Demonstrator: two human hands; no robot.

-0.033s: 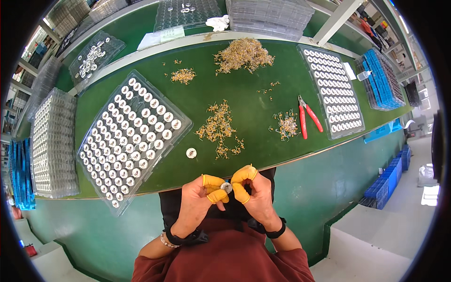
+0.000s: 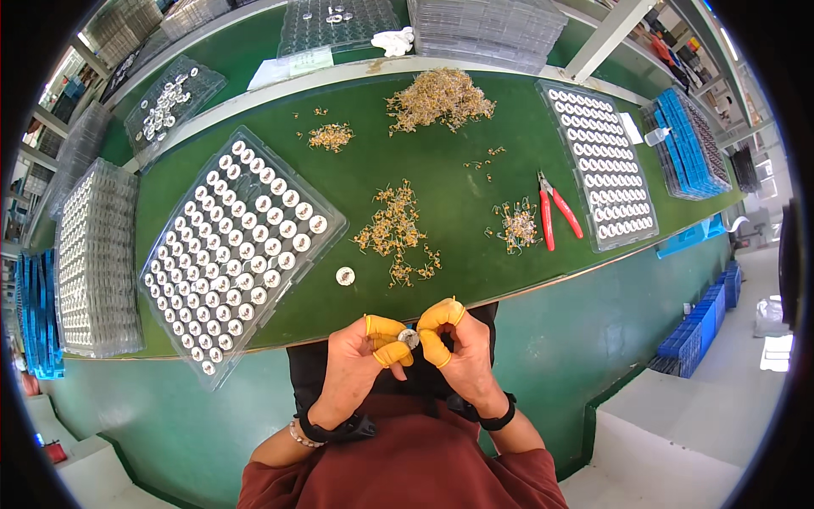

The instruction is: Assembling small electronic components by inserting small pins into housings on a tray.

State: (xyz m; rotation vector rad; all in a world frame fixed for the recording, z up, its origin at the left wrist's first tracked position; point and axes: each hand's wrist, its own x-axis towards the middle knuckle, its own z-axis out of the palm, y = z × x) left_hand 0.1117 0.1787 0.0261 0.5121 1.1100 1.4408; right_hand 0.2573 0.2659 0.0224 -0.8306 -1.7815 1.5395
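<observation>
Yellow finger cots cover the thumb and fingertips of both hands. My left hand (image 2: 363,360) pinches a small round grey-white disc (image 2: 409,338) just off the table's front edge. Close against the disc's right side, my right hand (image 2: 462,352) has thumb and forefinger drawn together; whatever lies between them is too small to name. One loose white disc (image 2: 345,276) with a dark centre rests on the table beyond my left hand. Straight ahead lies a scattered pile of small yellow-orange parts with wire leads (image 2: 392,233).
A clear tray (image 2: 326,242) of white discs lies left, another (image 2: 602,237) right. Red-handled cutters (image 2: 558,212) sit beside a small pile of leaded parts (image 2: 517,226). Farther back is a large heap of parts (image 2: 441,100). Stacked trays (image 2: 97,254) stand far left, blue trays (image 2: 682,144) far right.
</observation>
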